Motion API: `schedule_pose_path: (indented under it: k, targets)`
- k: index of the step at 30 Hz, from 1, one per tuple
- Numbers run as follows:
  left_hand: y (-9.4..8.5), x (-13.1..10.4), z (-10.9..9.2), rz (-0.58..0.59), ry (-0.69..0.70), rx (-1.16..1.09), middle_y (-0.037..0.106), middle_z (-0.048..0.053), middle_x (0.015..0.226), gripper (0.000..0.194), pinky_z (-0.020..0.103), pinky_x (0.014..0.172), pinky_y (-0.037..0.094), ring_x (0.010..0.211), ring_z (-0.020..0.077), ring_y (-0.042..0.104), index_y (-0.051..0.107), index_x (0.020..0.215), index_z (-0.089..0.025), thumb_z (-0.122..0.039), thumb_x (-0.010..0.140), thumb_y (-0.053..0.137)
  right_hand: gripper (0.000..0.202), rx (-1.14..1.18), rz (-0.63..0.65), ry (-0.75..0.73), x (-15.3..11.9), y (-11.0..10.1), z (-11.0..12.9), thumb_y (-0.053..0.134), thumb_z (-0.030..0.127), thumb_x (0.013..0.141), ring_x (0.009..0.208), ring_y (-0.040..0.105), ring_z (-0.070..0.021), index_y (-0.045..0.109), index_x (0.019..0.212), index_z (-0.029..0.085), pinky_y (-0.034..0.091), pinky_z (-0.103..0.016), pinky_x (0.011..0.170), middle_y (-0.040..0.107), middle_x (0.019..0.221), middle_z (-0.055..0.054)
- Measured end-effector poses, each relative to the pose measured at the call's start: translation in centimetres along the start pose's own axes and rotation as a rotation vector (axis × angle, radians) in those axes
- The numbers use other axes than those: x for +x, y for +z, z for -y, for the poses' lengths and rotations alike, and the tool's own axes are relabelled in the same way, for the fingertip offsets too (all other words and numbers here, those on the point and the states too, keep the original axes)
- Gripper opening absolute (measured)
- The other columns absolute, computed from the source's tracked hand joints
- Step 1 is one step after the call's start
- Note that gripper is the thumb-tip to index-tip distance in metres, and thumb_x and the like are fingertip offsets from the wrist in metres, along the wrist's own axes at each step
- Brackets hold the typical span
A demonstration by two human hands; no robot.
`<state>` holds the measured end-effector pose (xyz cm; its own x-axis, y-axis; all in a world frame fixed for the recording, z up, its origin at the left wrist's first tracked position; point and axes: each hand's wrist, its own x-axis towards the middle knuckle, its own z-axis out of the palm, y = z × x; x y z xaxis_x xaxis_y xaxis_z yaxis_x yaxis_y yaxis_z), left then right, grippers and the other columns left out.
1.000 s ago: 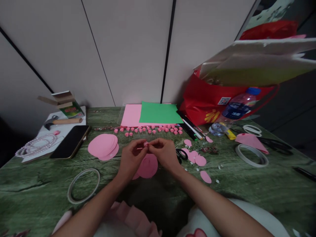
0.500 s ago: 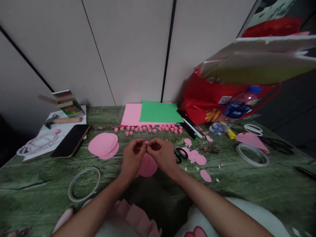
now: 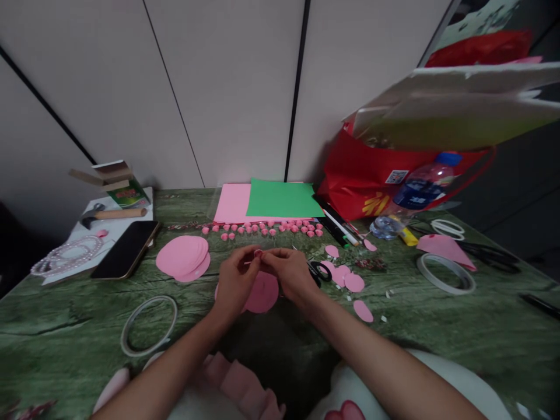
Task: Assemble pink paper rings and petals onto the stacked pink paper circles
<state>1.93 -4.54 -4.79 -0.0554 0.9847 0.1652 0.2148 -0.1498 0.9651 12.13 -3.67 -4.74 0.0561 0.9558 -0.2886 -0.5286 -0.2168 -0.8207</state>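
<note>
Both hands meet over the middle of the table, their fingertips pinching a small rolled pink paper flower (image 3: 258, 253). My left hand (image 3: 237, 275) is closed on its left side, and my right hand (image 3: 290, 273) grips it from the right. The fingers hide most of the flower. Beneath the hands lie pink paper circles (image 3: 262, 294), partly covered by the left hand. Scissors with black handles (image 3: 321, 270) rest just right of my right hand. Beyond the fingers, several small rolled pink flowers (image 3: 271, 227) stand in loose rows.
At left are stacked pink circles (image 3: 179, 256), a phone (image 3: 125, 249), a hammer (image 3: 116, 214), beads (image 3: 67, 256) and a tape roll (image 3: 149, 326). Green paper (image 3: 284, 198) lies behind. At right stand a red bag (image 3: 345, 169) and bottle (image 3: 415, 195), near another tape roll (image 3: 446, 274) and pink petals (image 3: 354, 283).
The fingers have shifted slightly around the small pink flower, and its rolled edge now shows between them. The things on the table lie as before.
</note>
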Motion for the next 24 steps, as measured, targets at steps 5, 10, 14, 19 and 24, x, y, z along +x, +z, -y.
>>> schedule_pose_path:
  k: [5,10,14,19,24]
  targets:
    - [0.21,-0.12,-0.22,0.007,-0.026,-0.084,0.066,0.008,0.09,0.033,0.032,0.076,0.05,0.084,0.018,0.062,0.059,0.1,-0.014,-0.017,0.067,0.059,0.013,-0.035,0.005,-0.019,0.12,-0.18,0.19,0.072,0.018,0.046,0.047,0.06,-0.0123,0.062,0.051,0.012,0.053,-0.028,0.059,0.062,0.047,0.0]
    - [0.3,0.04,-0.48,-0.036,-0.032,-0.027,0.068,0.007,0.082,0.019,0.031,0.071,0.05,0.077,0.018,0.063,0.064,0.085,-0.013,-0.022,0.069,0.059,0.011,-0.182,0.003,-0.102,0.09,-0.32,-0.07,0.069,0.02,0.049,0.051,0.062,-0.0144,0.063,0.055,0.012,0.053,-0.029,0.059,0.064,0.05,-0.001]
    - [0.35,0.09,-0.58,-0.083,0.032,0.103,0.067,0.004,0.074,0.012,0.03,0.068,0.049,0.07,0.0171,0.062,0.064,0.077,-0.014,-0.02,0.07,0.057,0.007,-0.359,-0.009,-0.236,-0.08,-0.3,-0.09,0.065,0.019,0.054,0.053,0.062,-0.0151,0.064,0.057,0.013,0.052,-0.028,0.057,0.065,0.054,-0.002]
    - [0.26,-0.08,-0.56,-0.096,0.064,0.091,0.068,0.006,0.087,0.021,0.03,0.074,0.049,0.079,0.0169,0.062,0.063,0.091,-0.015,-0.022,0.074,0.055,0.006,-0.42,0.008,-0.361,-0.5,-0.07,0.12,0.061,0.017,0.058,0.056,0.062,-0.0149,0.063,0.062,0.014,0.051,-0.026,0.057,0.066,0.059,-0.002]
    - [-0.08,-0.2,-0.61,-0.103,0.06,0.005,0.07,0.004,0.092,0.024,0.03,0.076,0.051,0.082,0.0173,0.064,0.066,0.094,-0.017,-0.023,0.072,0.058,0.007,-0.432,-0.002,-0.367,-0.69,0.06,0.03,0.059,0.019,0.06,0.052,0.058,-0.0133,0.063,0.064,0.014,0.048,-0.024,0.052,0.063,0.056,-0.001]
